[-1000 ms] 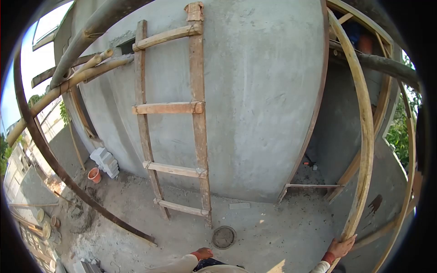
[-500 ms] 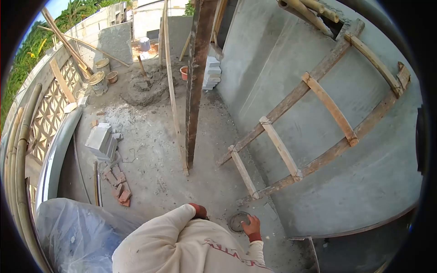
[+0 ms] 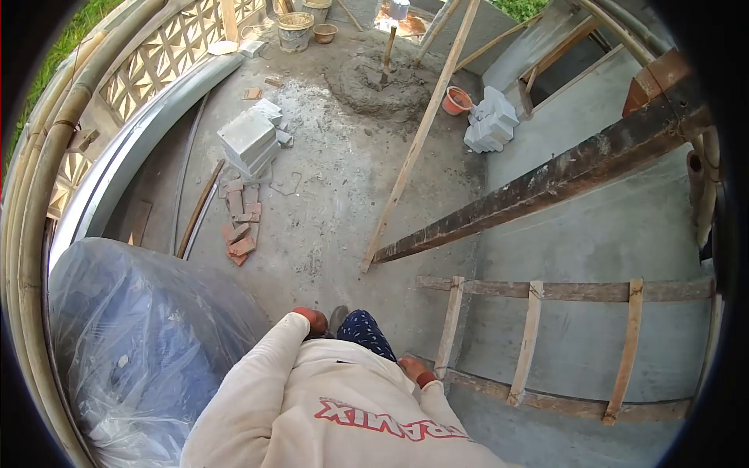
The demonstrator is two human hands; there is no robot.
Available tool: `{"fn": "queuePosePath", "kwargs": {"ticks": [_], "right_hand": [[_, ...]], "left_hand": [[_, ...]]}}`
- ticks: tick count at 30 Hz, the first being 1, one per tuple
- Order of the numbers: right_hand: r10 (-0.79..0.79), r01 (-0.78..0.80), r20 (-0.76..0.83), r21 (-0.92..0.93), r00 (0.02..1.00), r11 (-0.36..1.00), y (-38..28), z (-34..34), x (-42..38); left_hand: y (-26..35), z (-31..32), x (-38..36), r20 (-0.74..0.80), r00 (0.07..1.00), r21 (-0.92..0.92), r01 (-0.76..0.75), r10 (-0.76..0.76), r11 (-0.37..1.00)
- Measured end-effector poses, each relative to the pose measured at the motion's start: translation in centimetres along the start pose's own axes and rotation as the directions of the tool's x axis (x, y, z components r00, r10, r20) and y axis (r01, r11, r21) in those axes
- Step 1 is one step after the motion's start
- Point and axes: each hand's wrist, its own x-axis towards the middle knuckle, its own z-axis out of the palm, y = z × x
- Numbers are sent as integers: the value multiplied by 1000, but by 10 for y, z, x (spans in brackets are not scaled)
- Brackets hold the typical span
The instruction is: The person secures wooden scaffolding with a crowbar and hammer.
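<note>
My left hand [image 3: 317, 320] is at waist height in front of my body, below a reddish-brown cuff. Its fingers are turned away, and I cannot make out whether it holds anything. Beside my right thigh, my right hand [image 3: 413, 366] hangs close to the patterned dark trousers [image 3: 365, 334]. The sleeve and my body partly cover it, so its grip is hidden. A wooden ladder [image 3: 524, 343] leans on the grey wall to the right of this hand. One shoe [image 3: 338, 318] shows on the concrete floor between the hands.
A plastic-covered bundle [image 3: 156, 335] is at my left. Ahead lie broken bricks [image 3: 242, 226], pale blocks [image 3: 251, 140] and a mortar heap [image 3: 374, 86] with a tool handle upright in it. A dark beam [image 3: 546, 183] and a thin wooden pole [image 3: 421, 132] slant across the right side.
My view has swung to the right. The right hand, spread over a round dark container half a second ago, is now drawn in beside my thigh. That container no longer shows clearly.
</note>
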Motion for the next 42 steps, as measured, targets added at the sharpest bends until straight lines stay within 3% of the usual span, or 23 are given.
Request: {"fn": "queuePosePath", "kwargs": {"ticks": [1,5,7,8,10,11,13,16,18,19,21,24,27,30,34,38,42], "right_hand": [[-52,51,-2,-120,999,991,12,-13,12],[156,-147,-17,241,988,959,-44,-91,47],[47,-29,-73,234,996,972,-87,-135,78],[-4,27,-102,225,995,974,-109,-163,93],[11,13,-95,256,995,967,-159,-214,122],[-59,88,-123,253,991,963,-181,-236,136],[-143,185,-173,264,975,947,-229,-284,156],[-153,235,-261,319,953,918,-295,-341,159],[-165,280,-325,346,931,896,-321,-370,173],[-116,265,-353,410,928,872,-321,-373,184],[-14,243,-394,539,919,806,-315,-370,202],[198,51,-377,557,905,829,-315,-383,217],[358,17,-460,633,813,774,-292,-377,235],[470,-8,-496,682,730,731,-285,-371,239],[679,-45,-485,795,551,605,-270,-369,254],[802,-176,-436,825,408,538,-275,-369,255],[853,-187,-395,861,342,474,-291,-391,267]], "left_hand": [[-3,1,3,-7,1000,-77,-11,10,997],[-21,-19,21,-80,997,-315,-8,-18,949],[-36,-44,40,-99,994,-436,4,-52,900],[-33,-74,36,-151,988,-375,-16,-45,927],[-39,-127,50,-217,945,-421,135,-244,897],[-43,-154,58,-247,908,-444,205,-339,872],[-58,-204,90,-354,890,-352,157,-287,923],[-37,-293,81,-406,902,-301,18,-145,953],[-9,-337,65,-479,849,-310,74,-223,948],[-3,-356,63,-510,820,-311,106,-260,944],[-12,-393,81,-442,864,-308,107,-241,946],[-32,-450,99,-385,894,-231,149,-231,961],[-92,-527,140,-386,919,-199,10,-87,980],[-134,-596,141,-276,960,31,-44,50,999],[-162,-687,119,-42,998,188,60,-53,980],[-160,-753,104,-46,987,223,163,-156,961],[-169,-757,149,-17,999,55,50,-49,997]]}}
